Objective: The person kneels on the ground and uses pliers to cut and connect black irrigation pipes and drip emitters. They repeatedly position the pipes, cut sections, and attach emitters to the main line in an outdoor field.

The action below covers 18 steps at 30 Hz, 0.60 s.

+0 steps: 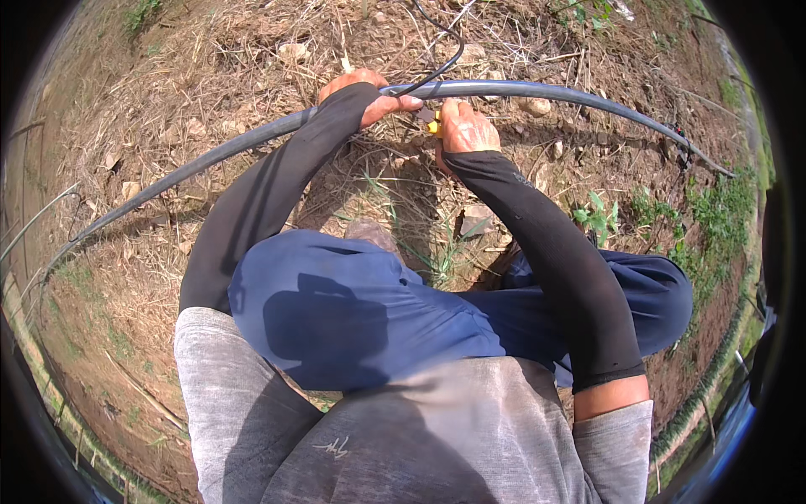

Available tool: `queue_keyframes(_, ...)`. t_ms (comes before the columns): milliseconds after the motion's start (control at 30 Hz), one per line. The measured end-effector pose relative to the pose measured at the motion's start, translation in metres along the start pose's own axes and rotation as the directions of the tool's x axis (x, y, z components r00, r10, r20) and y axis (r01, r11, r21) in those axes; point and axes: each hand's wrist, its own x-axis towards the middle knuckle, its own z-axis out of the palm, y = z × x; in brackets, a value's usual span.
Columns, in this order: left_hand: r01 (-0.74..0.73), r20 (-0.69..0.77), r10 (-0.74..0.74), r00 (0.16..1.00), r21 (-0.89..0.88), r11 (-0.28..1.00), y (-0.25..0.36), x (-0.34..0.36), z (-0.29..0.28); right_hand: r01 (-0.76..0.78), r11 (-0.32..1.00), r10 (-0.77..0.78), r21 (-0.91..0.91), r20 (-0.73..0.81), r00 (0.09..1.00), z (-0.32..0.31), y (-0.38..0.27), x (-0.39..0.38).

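A long dark grey irrigation pipe (520, 89) arches across the ground in front of me. My left hand (361, 94) is wrapped round it, left of centre, with the thumb pointing right. From near that grip a thin black tube (447, 65) curves up and away. Just right of the left thumb, my right hand (468, 128) is closed on a small yellow-handled tool (434, 126). Its dark head is close under the pipe; whether it touches is unclear. Most of the tool is hidden in the fist, so its exact kind cannot be made out.
Dry soil with straw and stones surrounds the pipe. A flat stone (476, 220) lies beside my legs, and a leafy weed (598, 217) grows on the right. My bent knees in blue trousers (336, 294) are close below the hands. Green plants (714, 210) stand far right.
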Motion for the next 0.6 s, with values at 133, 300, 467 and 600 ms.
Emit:
queue_keyframes(133,0.013,-0.025,-0.013,1.0,0.026,1.0,0.001,-0.001,0.002,0.001,1.0,-0.002,-0.025,-0.026,1.0,0.009,0.002,-0.002)
queue_keyframes(300,-0.116,0.06,0.11,0.992,0.106,0.988,0.003,0.0,-0.008,-0.014,0.987,-0.027,-0.16,-0.255,0.967,0.028,0.007,0.001)
queue_keyframes(467,-0.32,-0.045,0.322,0.946,0.052,0.946,-0.032,0.008,0.013,0.038,0.971,-0.139,-0.238,-0.427,0.893,0.034,0.003,-0.012)
queue_keyframes(600,-0.412,-0.068,0.421,0.904,0.121,0.903,-0.035,0.009,0.022,-0.023,0.95,-0.106,-0.312,-0.391,0.914,0.029,-0.018,-0.016)
